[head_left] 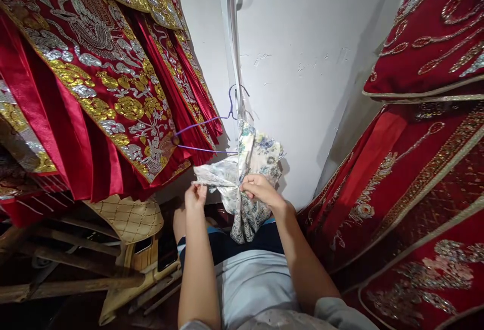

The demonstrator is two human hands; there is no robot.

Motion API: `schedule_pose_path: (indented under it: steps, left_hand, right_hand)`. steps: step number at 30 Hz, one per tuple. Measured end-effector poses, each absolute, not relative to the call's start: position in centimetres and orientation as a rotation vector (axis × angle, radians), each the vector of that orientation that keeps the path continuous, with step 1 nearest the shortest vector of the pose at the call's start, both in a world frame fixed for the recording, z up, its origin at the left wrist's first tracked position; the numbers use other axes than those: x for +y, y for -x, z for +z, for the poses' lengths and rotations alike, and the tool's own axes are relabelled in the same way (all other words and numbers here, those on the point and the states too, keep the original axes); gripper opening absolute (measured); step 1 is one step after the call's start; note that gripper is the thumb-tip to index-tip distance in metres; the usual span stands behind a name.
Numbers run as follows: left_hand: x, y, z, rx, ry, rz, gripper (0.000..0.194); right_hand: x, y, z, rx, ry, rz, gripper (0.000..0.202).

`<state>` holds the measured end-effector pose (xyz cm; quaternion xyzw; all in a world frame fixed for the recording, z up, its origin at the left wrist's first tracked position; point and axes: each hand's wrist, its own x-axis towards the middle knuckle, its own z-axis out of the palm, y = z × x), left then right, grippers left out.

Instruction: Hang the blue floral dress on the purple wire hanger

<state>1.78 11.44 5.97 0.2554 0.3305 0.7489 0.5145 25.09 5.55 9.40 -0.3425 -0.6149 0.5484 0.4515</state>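
White floral fabric (247, 214) is stretching sideways below the purple hanger (207, 149) between your left hand (195, 197) and right hand (262, 190), both pinching it

The dress (270, 154) is of thin matt cloth, softly wrinkled, the hanger (206, 120) looks like smooth purple plastic or coated wire, the robe (94, 33) is glossy red cloth with rough, shiny metallic embroidery, and the wall (302, 22) is matt with small rough chips.
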Motion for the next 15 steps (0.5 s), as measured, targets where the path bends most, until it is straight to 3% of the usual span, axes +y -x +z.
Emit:
schedule_pose_path:
  steps: [5, 11, 15]
  left_hand:
    - [10.1, -4.0, 4.1, 0.893, -0.624, 1.556, 0.025]
    - [6.9, -7.9, 8.8, 0.680, -1.248, 1.454, 0.024]
    - [2.6, -13.0, 11.8, 0.714, -1.747, 1.279, 0.019]
  right_hand:
    - [5.9, -27.8, 8.4, -1.579, 0.885, 1.508, 0.014]
    - [6.7, -31.4, 7.1, -1.685, 1.225, 1.485, 0.026]
    - [7.3, -30.8, 6.2, -1.504, 1.072, 1.344, 0.023]
